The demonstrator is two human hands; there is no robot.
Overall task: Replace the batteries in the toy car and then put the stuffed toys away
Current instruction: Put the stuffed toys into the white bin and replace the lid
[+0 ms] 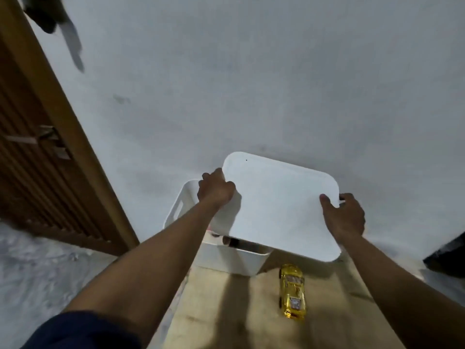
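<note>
From the head camera, both hands hold a white lid (279, 205) up in front of a pale wall (251, 71). The left hand (216, 190) grips the lid's left edge with its fingers curled round it. The right hand (344, 215) grips the right edge, thumb lying on the top face and the fingers wrapped behind. The lid is tilted and hangs above a white bin (234, 260), covering most of its opening and overhanging it to the right. The bin stands at the far end of a wooden surface (226, 311), close to the wall, with a handle cut-out in its left side. Under the lid's near edge a sliver of something pink and dark shows inside the bin, too little to tell what it is. The yellow toy car (292, 290) lies on the surface just in front of the bin, lengthwise towards the person, touched by neither hand. A slatted wooden door (37, 147) stands at the left, and a dark object (448, 255) shows at the right edge.
</note>
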